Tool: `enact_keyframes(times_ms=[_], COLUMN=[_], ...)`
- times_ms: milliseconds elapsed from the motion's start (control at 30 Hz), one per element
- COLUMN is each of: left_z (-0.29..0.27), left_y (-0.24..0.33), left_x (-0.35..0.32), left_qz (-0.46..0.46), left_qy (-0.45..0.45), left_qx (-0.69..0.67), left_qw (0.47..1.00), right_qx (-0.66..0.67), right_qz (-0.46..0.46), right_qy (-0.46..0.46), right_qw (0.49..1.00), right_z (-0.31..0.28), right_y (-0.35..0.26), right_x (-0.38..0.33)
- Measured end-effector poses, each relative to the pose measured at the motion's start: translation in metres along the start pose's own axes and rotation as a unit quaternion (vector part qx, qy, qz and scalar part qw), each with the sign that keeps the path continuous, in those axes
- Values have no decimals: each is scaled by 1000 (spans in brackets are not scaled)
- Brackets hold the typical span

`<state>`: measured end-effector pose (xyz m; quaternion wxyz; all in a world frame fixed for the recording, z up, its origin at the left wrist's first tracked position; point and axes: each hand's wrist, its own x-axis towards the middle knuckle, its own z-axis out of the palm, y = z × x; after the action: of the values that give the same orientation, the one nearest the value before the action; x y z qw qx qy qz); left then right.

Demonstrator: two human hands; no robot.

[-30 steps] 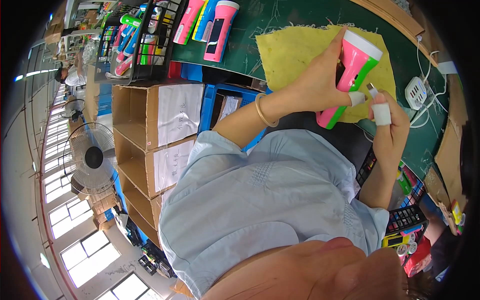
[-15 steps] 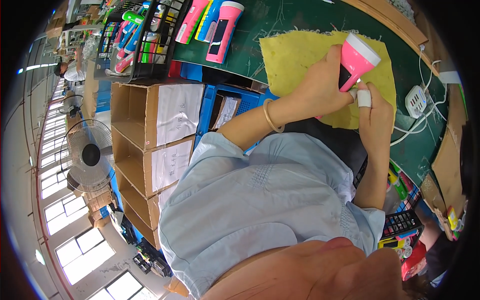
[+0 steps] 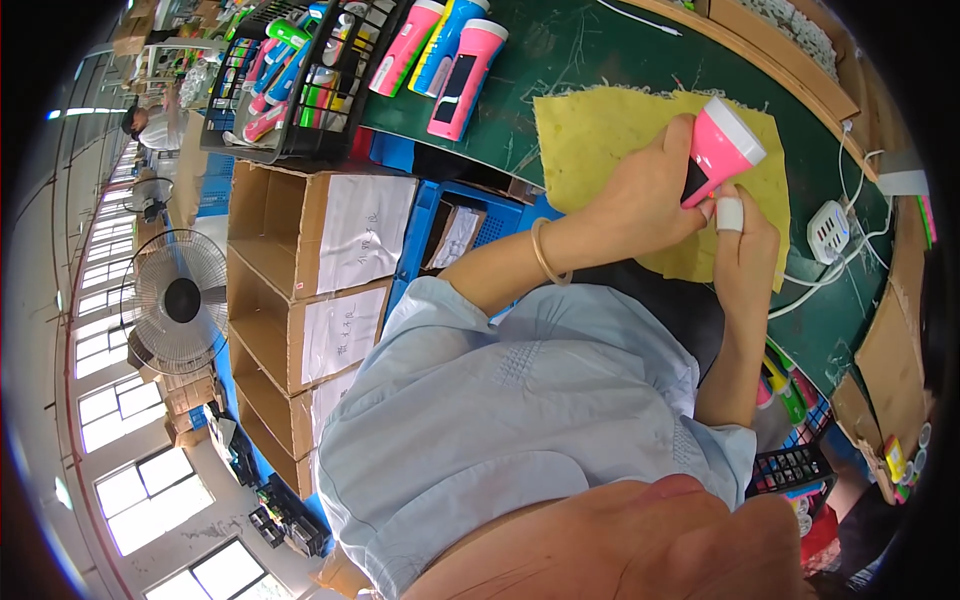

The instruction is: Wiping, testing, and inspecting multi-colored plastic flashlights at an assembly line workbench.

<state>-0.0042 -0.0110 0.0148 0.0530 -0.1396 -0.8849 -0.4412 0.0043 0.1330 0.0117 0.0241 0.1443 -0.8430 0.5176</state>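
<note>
A pink flashlight point(image 3: 724, 150) with a white rim round its head and a dark panel on its body is held over a yellow cloth point(image 3: 585, 135). My left hand point(image 3: 652, 195), below a bangle on the wrist, is wrapped round the flashlight's body. On the other side, my right hand point(image 3: 745, 240) has its thumb and finger pinched at the flashlight's lower side, a white wrap on one finger. Part of the grip is hidden behind the flashlight and fingers. Three more flashlights, one of them a pink flashlight point(image 3: 470, 75), lie farther left on the green table point(image 3: 555, 45).
A black basket point(image 3: 300, 140) of flashlights stands at the far left, above stacked cardboard compartments point(image 3: 265, 265). A white power strip point(image 3: 828, 232) with cables lies right of the cloth. Another black basket point(image 3: 790, 470) is by my right elbow. A fan point(image 3: 180, 300) stands at left.
The whole view has shifted slightly, with the table and baskets sliding a little right and down in the picture. Both hands keep nearly the same hold on the flashlight.
</note>
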Motion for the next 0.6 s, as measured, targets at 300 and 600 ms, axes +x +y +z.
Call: enact_keyframes(times_ms=[300,600], left_z=[-164,-300], left_y=[-107,-178], left_x=[63,128], left_qz=[-141,123], left_qy=[253,355], left_qx=[-520,-611], left_qw=[804,697], right_qx=[377,216], right_qz=[89,174], right_qy=[257,176], right_qw=[885,944], right_z=[-35,-18], right_y=[29,54], right_x=[-32,-38])
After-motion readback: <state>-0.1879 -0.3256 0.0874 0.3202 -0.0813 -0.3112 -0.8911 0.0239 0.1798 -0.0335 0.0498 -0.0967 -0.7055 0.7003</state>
